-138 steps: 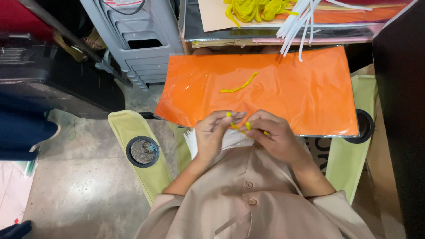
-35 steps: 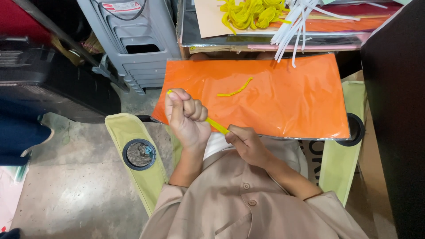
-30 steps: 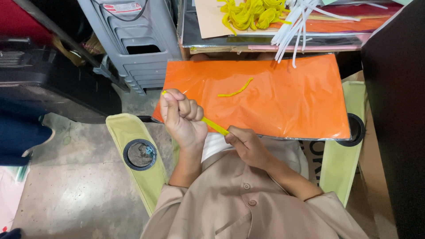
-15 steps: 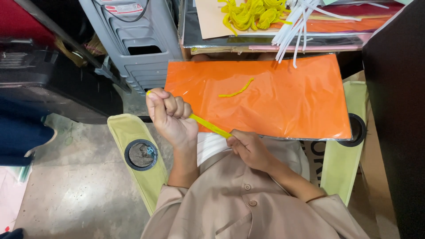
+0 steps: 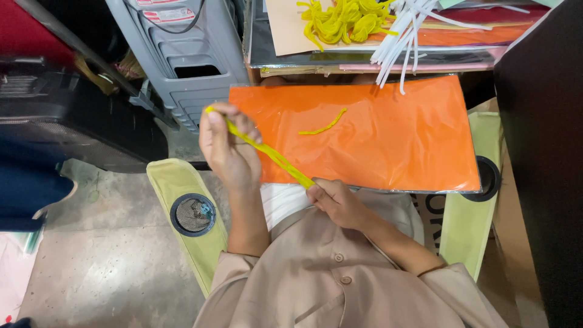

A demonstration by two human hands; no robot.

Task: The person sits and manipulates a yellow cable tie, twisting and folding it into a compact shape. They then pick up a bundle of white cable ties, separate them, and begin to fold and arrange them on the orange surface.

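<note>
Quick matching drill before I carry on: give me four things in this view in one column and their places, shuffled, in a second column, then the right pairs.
Things:
1. long yellow twisted strip
2. short yellow curved strip
3. bundle of white sticks
4. black round cup holder

Places:
A. lying loose on the orange plastic-covered sheet
B. set in the pale green chair arm
C. stretched between left hand and right hand
D. on the stacked papers above the orange sheet, beside a heap of yellow strips

Pairs: 1-C, 2-A, 3-D, 4-B
</note>
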